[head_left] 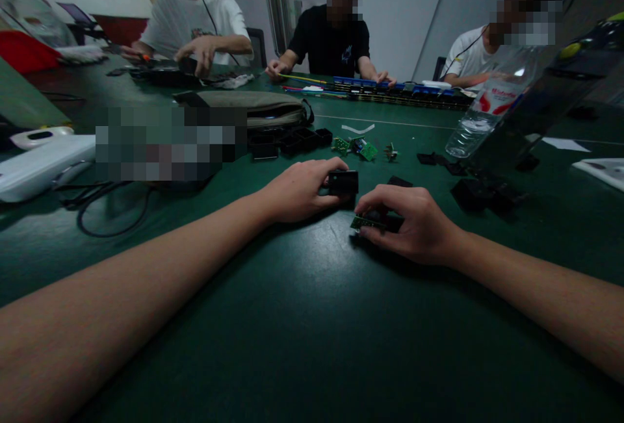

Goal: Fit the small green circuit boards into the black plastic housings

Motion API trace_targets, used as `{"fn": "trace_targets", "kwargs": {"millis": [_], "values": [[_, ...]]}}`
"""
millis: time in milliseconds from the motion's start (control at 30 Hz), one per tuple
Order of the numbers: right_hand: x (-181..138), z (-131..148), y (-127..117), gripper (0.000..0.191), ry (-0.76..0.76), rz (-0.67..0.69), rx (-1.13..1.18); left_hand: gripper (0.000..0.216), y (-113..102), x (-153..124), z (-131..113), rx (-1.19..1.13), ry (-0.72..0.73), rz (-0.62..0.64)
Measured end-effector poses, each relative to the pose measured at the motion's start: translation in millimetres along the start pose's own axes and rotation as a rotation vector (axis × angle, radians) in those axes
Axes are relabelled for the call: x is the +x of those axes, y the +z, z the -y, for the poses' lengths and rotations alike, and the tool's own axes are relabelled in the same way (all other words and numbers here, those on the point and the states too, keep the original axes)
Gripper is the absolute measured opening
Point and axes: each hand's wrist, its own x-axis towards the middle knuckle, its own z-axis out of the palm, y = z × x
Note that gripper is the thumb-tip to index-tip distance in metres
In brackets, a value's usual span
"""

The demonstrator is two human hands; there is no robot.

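My left hand [298,190] rests on the green table [302,319] with its fingers closed round a small black plastic housing [342,182]. My right hand [409,223] lies just to the right, pinching a small green circuit board [366,222] over another black part [390,220]. A further black piece [400,181] lies just beyond my right hand. Both forearms stretch in from the bottom corners.
Several loose green circuit boards [363,148] and black housings [292,141] lie further out. A tilted water bottle [487,111] and black parts [482,192] stand at the right. A khaki bag [258,108], white devices [43,163] and a cable sit left. Three people work across the table.
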Motion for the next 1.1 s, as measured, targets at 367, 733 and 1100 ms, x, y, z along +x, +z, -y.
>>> {"fn": "trace_targets", "kwargs": {"millis": [367, 733, 1100], "values": [[-0.3, 1.1, 0.3, 0.013, -0.015, -0.009, 0.002, 0.048, 0.1, 0.0, 0.1, 0.019, 0.008, -0.001], [-0.2, 0.4, 0.8, 0.020, 0.033, -0.029, -0.003, 0.046, -1.0, 0.1, -1.6, 0.004, 0.003, 0.001], [-1.1, -0.1, 1.0, 0.022, 0.023, -0.037, -0.039, 0.046, 0.8, 0.5, 1.2, 0.025, 0.009, -0.002]]}}
